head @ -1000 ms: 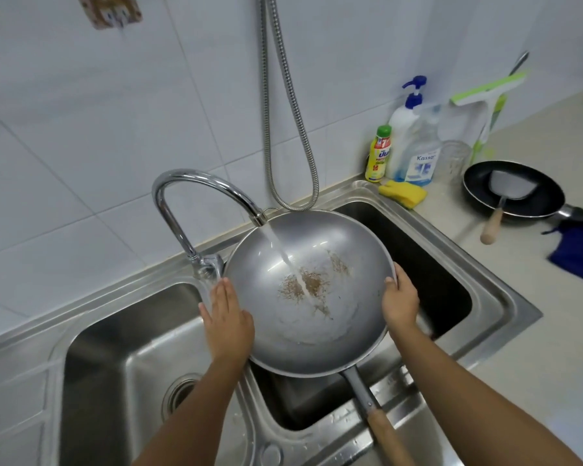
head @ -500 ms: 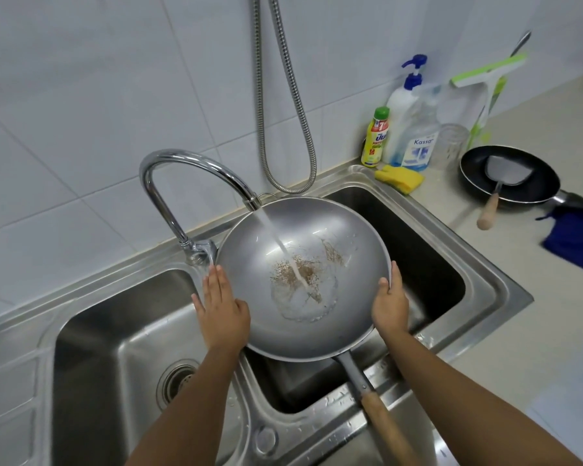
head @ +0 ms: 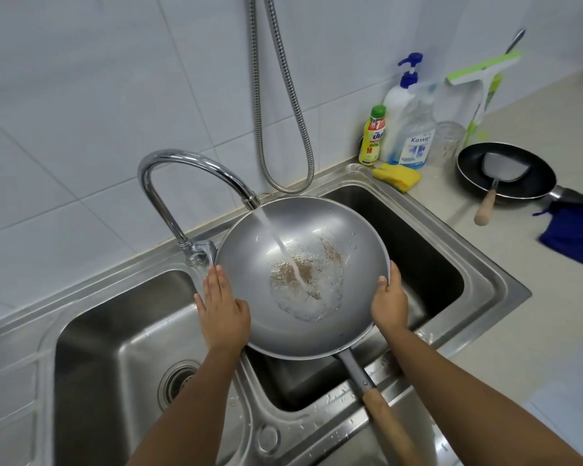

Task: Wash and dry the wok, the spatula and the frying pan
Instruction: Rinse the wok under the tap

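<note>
Grey metal wok [head: 303, 274] held under running water above the right basin of a stainless steel double sink [head: 478, 290].

The left hand [head: 223, 311] lies flat, fingers together, against the wok's left outer wall; the right hand [head: 389, 302] is clamped on its right rim, thumb inside. The curved chrome tap [head: 189, 173] pours onto brown residue and pooled water in the bowl; the wooden-tipped wok handle [head: 384, 412] crosses the sink's near edge. On the beige tabletop [head: 505, 317] to the right, well apart, a black frying pan [head: 505, 176] holds a steel spatula with wooden grip [head: 495, 183], beside a dark blue cloth [head: 576, 237]. A yellow sponge [head: 398, 174], soap bottles [head: 401, 129] and a green-edged squeegee [head: 482, 75] crowd the corner; a metal hose [head: 283, 95] hangs behind.
</note>
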Motion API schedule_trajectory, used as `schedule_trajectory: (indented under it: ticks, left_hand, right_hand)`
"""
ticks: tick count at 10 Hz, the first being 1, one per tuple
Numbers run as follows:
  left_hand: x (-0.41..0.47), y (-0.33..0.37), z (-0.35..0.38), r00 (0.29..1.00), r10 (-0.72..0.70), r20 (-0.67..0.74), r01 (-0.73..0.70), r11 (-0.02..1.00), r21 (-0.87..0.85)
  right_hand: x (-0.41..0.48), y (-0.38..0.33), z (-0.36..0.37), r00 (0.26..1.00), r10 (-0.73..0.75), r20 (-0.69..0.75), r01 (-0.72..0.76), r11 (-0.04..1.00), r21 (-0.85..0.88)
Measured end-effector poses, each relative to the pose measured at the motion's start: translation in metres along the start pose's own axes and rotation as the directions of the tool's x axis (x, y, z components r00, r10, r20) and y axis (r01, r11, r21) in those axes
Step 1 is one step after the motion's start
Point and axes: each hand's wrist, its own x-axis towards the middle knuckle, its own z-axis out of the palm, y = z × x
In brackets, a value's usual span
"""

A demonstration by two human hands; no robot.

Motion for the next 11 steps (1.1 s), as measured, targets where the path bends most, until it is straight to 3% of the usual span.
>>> schedule_trajectory:
  ticks: [2, 3, 4, 5, 7, 8, 9, 10, 11]
  left_hand:
    - [0.001, 0.01, -0.003, 0.998, -0.063, 0.031, 0.065, 0.997, -0.051]
    - [0.0, 0.03, -0.005, 0.965, -0.246, 0.087, 0.26, 0.93, -0.259]
    - [0.013, 0.054, -0.012, 0.866, -0.468, 0.177, 0.496, 0.756, -0.426]
    - [0.029, 0.064, -0.015, 0.804, -0.549, 0.229, 0.589, 0.684, -0.43]
    - [0.031, 0.072, -0.016, 0.784, -0.589, 0.197, 0.594, 0.619, -0.514]
    - [0.031, 0.081, -0.021, 0.771, -0.619, 0.151, 0.55, 0.528, -0.648]
    - [0.05, 0.119, -0.055, 0.875, -0.484, -0.013, 0.285, 0.538, -0.793]
    - [0.084, 0.154, -0.076, 0.886, -0.459, -0.058, 0.22, 0.528, -0.82]
    - [0.104, 0.142, -0.057, 0.851, -0.524, -0.02, 0.267, 0.467, -0.843]
  right_hand:
    - [-0.001, 0.001, 0.001, 1.0, 0.01, -0.018, -0.01, 1.0, -0.015]
    - [-0.002, 0.002, 0.002, 0.999, -0.003, -0.039, 0.002, 1.0, -0.021]
    - [0.0, 0.001, 0.003, 0.999, -0.017, -0.047, 0.016, 0.999, -0.039]
    - [0.001, 0.001, 0.003, 0.998, -0.011, -0.055, 0.009, 0.999, -0.05]
    - [0.004, 0.003, 0.003, 0.997, -0.027, -0.068, 0.024, 0.998, -0.051]
    - [0.005, 0.004, 0.004, 0.997, -0.024, -0.077, 0.02, 0.998, -0.051]
    - [0.005, 0.004, 0.005, 0.997, -0.029, -0.073, 0.026, 0.999, -0.042]
    - [0.004, 0.003, 0.004, 0.998, -0.018, -0.065, 0.016, 0.999, -0.041]
    - [0.006, 0.003, 0.002, 0.998, -0.018, -0.053, 0.016, 0.999, -0.042]
